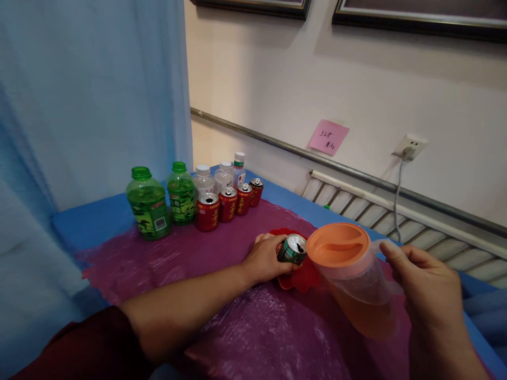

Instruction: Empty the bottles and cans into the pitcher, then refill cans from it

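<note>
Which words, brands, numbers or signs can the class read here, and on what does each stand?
"王老吉": third red can from the left.
"32", then an unclear character: pink note; its second line is unclear.
Probably "梅": second green bottle from the left.
Too small or blurred: first green bottle, white-capped bottles, green can in the left hand.

- Blue curtain (95,95): 10 o'clock.
- Pale wall (309,66): 1 o'clock.
- Framed picture (420,21): 2 o'clock.
- Wall socket (410,147): near 3 o'clock.
- Radiator (356,203), below metal pipe (277,141): 3 o'clock.
</note>
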`<action>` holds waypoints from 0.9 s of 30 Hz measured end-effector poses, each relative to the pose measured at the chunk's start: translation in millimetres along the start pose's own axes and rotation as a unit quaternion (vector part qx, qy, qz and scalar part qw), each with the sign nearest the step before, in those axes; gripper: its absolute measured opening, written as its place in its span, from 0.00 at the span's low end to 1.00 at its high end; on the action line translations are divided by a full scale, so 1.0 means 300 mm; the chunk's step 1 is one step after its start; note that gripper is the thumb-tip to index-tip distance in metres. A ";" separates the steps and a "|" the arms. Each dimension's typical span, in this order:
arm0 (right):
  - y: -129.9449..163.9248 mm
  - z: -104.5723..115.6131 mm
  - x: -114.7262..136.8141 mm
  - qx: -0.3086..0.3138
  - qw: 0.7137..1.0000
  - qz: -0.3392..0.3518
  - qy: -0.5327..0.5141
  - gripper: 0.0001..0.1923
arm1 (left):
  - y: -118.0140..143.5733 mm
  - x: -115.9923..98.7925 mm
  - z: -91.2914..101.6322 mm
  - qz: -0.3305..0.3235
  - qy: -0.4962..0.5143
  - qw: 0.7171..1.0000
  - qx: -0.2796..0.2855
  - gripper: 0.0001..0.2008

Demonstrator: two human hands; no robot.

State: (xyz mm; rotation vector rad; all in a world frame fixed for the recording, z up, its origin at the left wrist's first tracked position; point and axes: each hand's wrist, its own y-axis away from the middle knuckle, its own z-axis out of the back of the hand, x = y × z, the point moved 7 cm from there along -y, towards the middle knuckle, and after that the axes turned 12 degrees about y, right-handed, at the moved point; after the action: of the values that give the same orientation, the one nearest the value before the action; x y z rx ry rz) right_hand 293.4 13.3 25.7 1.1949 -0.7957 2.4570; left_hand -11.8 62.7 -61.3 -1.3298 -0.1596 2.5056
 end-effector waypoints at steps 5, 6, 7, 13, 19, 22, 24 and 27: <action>0.008 0.000 0.009 0.000 1.000 -0.012 0.000 0.28 | -0.001 0.001 0.001 0.005 0.002 1.000 0.003 0.35; 0.009 0.000 0.010 0.002 1.000 -0.013 -0.001 0.28 | 0.000 0.001 0.002 0.005 0.001 1.000 0.004 0.35; 0.010 -0.001 0.011 0.003 1.000 -0.013 -0.001 0.28 | 0.000 0.000 0.002 0.005 0.001 1.000 0.005 0.35; 0.006 -0.003 0.004 0.006 1.000 -0.015 0.001 0.28 | 0.001 0.001 0.003 0.013 -0.007 1.000 0.004 0.36; -0.005 -0.004 -0.014 0.006 1.000 -0.010 0.004 0.29 | 0.000 0.002 0.002 0.008 -0.002 1.000 0.005 0.36; -0.001 -0.003 -0.007 0.005 1.000 -0.004 0.003 0.29 | -0.001 0.003 0.001 0.008 0.000 1.000 0.007 0.36; 0.003 -0.003 -0.002 0.009 1.000 -0.009 0.000 0.28 | -0.001 0.003 0.001 0.011 0.000 1.000 0.007 0.36; 0.009 -0.002 0.004 0.012 1.000 -0.021 0.001 0.28 | -0.001 0.001 0.002 0.015 -0.004 1.000 0.009 0.37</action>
State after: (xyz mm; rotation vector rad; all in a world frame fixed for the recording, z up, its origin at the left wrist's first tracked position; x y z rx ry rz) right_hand 291.1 11.6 25.3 1.2043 -0.7339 2.4398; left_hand -12.3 63.0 -61.2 -1.3252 -0.1201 2.5319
